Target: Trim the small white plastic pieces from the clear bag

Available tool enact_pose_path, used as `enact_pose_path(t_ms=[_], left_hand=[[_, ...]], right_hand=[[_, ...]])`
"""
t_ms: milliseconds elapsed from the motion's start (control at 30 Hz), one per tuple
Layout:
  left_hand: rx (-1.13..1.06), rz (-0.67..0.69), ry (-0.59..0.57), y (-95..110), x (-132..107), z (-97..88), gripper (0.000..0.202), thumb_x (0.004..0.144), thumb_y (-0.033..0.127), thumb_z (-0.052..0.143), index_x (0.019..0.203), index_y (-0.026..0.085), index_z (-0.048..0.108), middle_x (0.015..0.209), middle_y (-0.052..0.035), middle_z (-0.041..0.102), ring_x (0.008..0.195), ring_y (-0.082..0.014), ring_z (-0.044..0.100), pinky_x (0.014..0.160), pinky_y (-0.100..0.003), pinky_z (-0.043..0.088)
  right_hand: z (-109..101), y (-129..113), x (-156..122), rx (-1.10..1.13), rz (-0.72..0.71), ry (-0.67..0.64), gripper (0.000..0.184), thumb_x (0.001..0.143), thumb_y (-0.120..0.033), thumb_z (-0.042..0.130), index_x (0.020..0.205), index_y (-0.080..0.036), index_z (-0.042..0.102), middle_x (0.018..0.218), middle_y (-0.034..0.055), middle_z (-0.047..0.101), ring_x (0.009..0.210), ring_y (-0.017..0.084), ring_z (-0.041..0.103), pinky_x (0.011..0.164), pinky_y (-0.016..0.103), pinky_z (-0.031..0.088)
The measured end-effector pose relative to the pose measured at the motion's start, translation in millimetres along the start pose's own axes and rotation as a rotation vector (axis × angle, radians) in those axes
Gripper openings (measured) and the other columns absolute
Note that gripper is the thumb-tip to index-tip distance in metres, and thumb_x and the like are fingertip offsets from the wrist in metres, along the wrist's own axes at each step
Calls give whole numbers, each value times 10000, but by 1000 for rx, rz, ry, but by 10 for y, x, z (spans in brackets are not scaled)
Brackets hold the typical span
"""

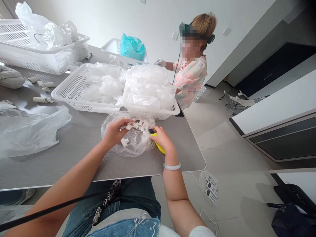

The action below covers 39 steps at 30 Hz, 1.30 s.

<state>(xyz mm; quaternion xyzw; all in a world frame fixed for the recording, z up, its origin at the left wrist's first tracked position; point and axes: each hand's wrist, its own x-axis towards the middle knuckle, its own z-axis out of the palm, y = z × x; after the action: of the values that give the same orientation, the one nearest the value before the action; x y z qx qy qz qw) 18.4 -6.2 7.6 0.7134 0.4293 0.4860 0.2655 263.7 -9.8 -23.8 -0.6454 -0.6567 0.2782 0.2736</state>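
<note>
My left hand [115, 131] pinches a white pipe fitting [130, 125] with a round opening, over a spread clear plastic bag [108, 126]. More small white fittings [142, 124] lie in a heap on the bag, to the right of those fingers. A single white tee fitting [124, 142] rests on the bag's near side. My right hand [161, 137] is closed around a yellow tool [160, 147] with a black end, at the bag's right edge. The palm and fingers hide part of that tool, so its exact kind does not show.
Two white baskets [98, 107] of crumpled plastic bags stand just beyond. Farther back are another basket [59, 61] and one with a turquoise bag [132, 47]. Pipe pieces [41, 99] and a loose bag [32, 131] lie left. A co-worker [191, 72] stands beyond the table's right edge.
</note>
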Motion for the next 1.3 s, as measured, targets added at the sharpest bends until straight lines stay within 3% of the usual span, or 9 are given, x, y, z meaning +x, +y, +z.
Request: enact_pose_path(t_ms=[133, 200, 267, 400, 567, 733, 1000, 1133, 1300], left_hand=[[-172, -29, -50, -12, 12, -4, 362, 874, 570, 635, 969, 234, 734, 1001, -92, 775, 825, -229, 730, 767, -376, 618], [-207, -57, -64, -23, 17, 3, 386, 852, 564, 659, 1031, 235, 749, 1011, -88, 758, 762, -219, 722, 715, -371, 607], [-305, -147, -88, -17, 18, 13, 403, 827, 513, 696, 1111, 234, 752, 973, -77, 736, 718, -204, 703, 690, -362, 586], [-697, -392, -142, 56, 20, 11, 444, 756, 326, 768, 1181, 197, 747, 819, -39, 669, 726, -171, 620, 718, -321, 544], [-1003, -465, -164, 109, 36, -32, 378, 793, 260, 734, 1153, 150, 765, 830, -53, 632, 734, -157, 547, 695, -293, 499], [-1019, -477, -200, 75, 24, -39, 417, 729, 232, 847, 1141, 195, 790, 840, -42, 665, 768, -152, 573, 735, -280, 485], [-916, -454, -198, 62, 16, 2, 440, 621, 263, 944, 1044, 248, 826, 818, -28, 735, 787, -166, 645, 711, -260, 513], [-862, -423, -236, 55, 20, -25, 463, 664, 331, 926, 1103, 240, 814, 729, -16, 707, 681, -147, 615, 647, -258, 509], [-826, -356, -214, 58, 28, -48, 369, 757, 453, 858, 1051, 232, 829, 781, -41, 721, 701, -146, 616, 678, -268, 542]], right_hand=[[-266, -48, -63, 25, -30, 136, 364, 763, -194, 600, 1105, -245, 713, 1065, 97, 700, 1002, 263, 661, 909, 410, 520], [-405, -181, -75, 28, -79, 199, 340, 835, -269, 581, 1154, -250, 697, 1151, 111, 700, 1054, 270, 658, 920, 412, 517], [-461, -392, -69, 38, -194, 178, 329, 890, -360, 581, 1188, -258, 673, 1200, 106, 695, 1094, 265, 654, 919, 393, 516], [-316, -781, -50, 1, -380, -52, 306, 966, -403, 524, 1197, -224, 616, 1069, 80, 720, 935, 224, 682, 776, 326, 523], [-63, -811, -111, -128, -605, -2, 322, 1056, -327, 363, 1210, -229, 627, 1068, 87, 724, 977, 206, 681, 803, 298, 519], [40, -722, -149, -266, -603, 123, 382, 1081, -346, 296, 1185, -213, 638, 981, 77, 732, 845, 183, 681, 683, 259, 483], [101, -702, -142, -384, -594, 210, 563, 1081, -519, 217, 878, -195, 630, 738, 31, 648, 619, 128, 577, 550, 235, 342], [168, -677, -118, -398, -585, 296, 650, 1027, -656, 215, 767, -192, 589, 658, 15, 589, 583, 111, 539, 535, 226, 301], [243, -672, -100, -408, -575, 354, 663, 1026, -662, 227, 704, -188, 561, 614, 1, 554, 548, 91, 488, 516, 218, 266]])
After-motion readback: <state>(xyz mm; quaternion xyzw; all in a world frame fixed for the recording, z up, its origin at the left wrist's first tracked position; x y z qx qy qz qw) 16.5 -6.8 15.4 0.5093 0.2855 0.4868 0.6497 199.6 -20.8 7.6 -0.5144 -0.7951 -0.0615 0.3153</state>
